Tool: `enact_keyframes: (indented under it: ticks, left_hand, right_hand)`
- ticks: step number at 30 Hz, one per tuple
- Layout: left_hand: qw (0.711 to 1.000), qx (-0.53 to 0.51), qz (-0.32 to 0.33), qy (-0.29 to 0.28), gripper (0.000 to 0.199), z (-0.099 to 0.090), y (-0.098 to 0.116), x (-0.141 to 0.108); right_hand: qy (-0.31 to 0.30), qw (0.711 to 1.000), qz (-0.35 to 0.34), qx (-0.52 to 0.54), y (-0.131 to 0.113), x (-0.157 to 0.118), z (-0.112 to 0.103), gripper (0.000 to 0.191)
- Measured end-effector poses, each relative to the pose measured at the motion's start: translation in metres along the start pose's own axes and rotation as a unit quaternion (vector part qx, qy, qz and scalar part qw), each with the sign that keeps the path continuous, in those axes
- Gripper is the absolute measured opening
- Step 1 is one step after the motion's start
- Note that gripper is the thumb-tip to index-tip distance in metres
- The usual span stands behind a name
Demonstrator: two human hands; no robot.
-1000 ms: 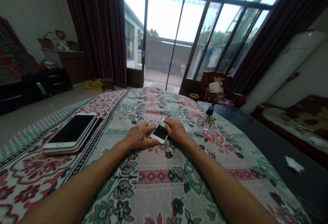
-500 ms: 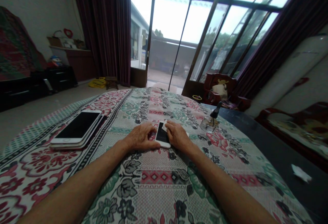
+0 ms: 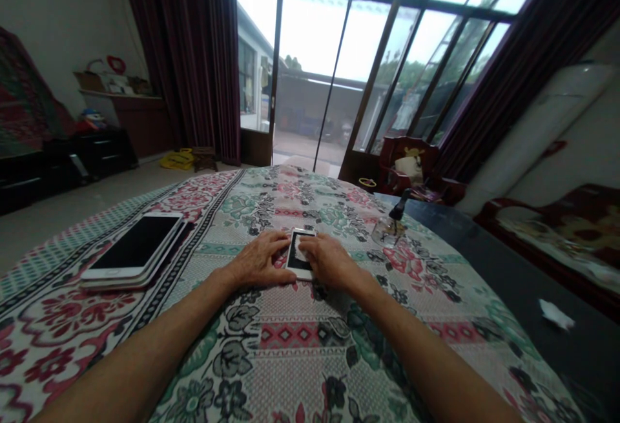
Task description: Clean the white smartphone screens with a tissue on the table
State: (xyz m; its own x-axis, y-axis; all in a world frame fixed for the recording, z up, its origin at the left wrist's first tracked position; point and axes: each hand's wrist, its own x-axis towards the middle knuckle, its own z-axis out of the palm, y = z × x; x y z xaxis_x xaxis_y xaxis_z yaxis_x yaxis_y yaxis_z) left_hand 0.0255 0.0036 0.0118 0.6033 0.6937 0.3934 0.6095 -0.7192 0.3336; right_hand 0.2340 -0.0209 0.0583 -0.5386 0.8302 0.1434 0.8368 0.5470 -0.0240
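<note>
Glazed doors [image 3: 329, 68] fill the top centre of the frame. Round tabletop [image 3: 484, 274] below, dark where bare at right, mostly under a floral cloth [image 3: 305, 361].

Left of frame: stack of white-framed touchscreen devices [image 3: 135, 248], black screens up, well apart from the hands.

Centre: left hand [image 3: 259, 260] beside the phone; grip spread, thumb at the lower left corner, fingers at the upper left edge. Whether it pinches or only braces, cannot tell. Right hand [image 3: 334, 261] lies over the phone's right side, fingertips on the screen; can't tell whether its grip is closed on anything.

Right of centre: clear bottle [image 3: 386, 232], black top.

White smartphone [image 3: 293, 260]: mid-frame, flat on the cloth, screen up. Likely light, stiff, slick-faced, glass breakable if dropped; best held by its long side edges, clear of the screen.

Far right: crumpled white tissue [image 3: 557, 314]. Smallest: whitish patch [image 3: 301, 254] under the right fingertips, material unclear.
</note>
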Motion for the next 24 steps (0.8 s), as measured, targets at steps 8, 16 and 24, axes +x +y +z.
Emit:
enact_keyframes:
  ticks: [8,16,24]
  left_hand:
    - [1.000,0.000,-0.007,-0.023,0.070,-0.003,0.002,0.001]
    - [1.000,-0.004,-0.009,-0.023,0.071,-0.006,0.005,0.002]
    - [1.000,-0.001,-0.007,-0.015,0.068,-0.005,0.006,0.002]
  right_hand:
    - [0.057,0.998,0.018,0.025,0.021,0.014,0.011,0.027]
    - [-0.029,0.999,0.014,-0.005,0.007,0.002,-0.013,0.026]
    - [-0.089,0.996,0.012,-0.004,-0.013,-0.014,-0.025,0.019]
